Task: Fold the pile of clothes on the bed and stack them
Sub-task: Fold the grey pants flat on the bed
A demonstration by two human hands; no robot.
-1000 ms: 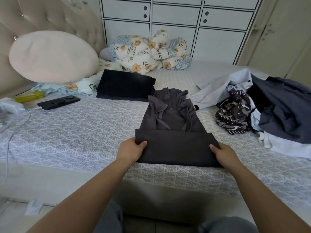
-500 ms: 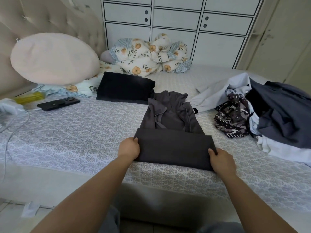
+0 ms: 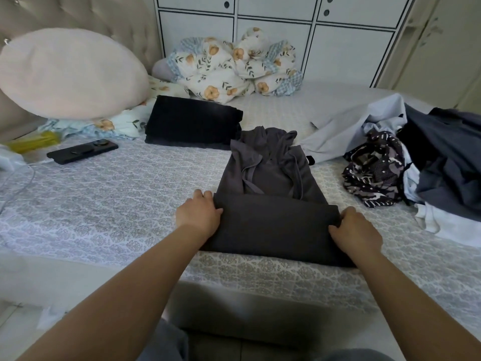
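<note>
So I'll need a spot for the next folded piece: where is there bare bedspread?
Bare bedspread lies left of the grey garment, between the phone, the folded black stack and the left hand. A smaller strip runs behind, toward the floral quilt. The right side is crowded by the unfolded pile.

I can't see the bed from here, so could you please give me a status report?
Both hands gripping grey garment, half folded. Unfolded pile waiting right. Nothing blocking.

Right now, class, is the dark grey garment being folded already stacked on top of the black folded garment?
No, the dark grey garment lies on the bed, held by both hands, beside the black folded garment.
</note>
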